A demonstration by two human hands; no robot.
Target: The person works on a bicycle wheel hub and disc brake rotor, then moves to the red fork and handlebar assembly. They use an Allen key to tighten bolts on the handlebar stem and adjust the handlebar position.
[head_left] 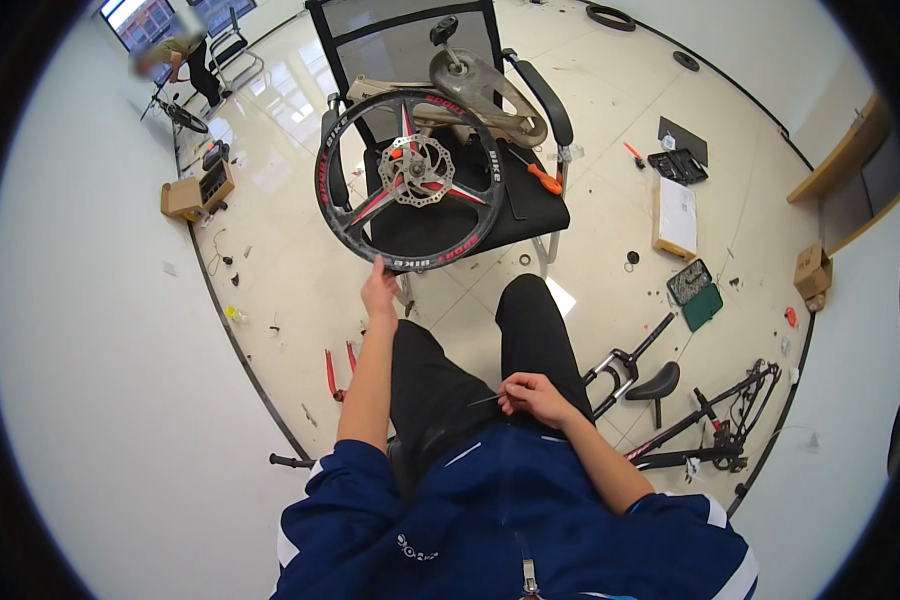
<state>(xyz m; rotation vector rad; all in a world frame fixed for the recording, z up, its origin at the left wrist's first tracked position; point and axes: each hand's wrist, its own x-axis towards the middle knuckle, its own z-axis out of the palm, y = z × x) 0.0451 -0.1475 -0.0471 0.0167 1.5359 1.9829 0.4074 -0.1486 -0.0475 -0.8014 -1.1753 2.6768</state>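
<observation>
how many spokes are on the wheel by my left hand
3: an upper spoke, a lower-left spoke and a lower-right spoke. None seems hidden, though the brake disc covers their inner ends.

The round black bicycle wheel with red-edged spokes and a silver perforated disc (417,170) bears the clearest lettering: bold block capitals printed along its rim, some words white and others red, following the curve. White words stand at the upper left, the right and the bottom; red ones stand at the left, the top right and the lower right. The dark blue zip-up jacket with white side panels (460,525) carries a small curved white mark (417,548) on its front, too distorted to read. Any print on the brown cardboard carton (813,272) at the far right is too small to make out.
</observation>
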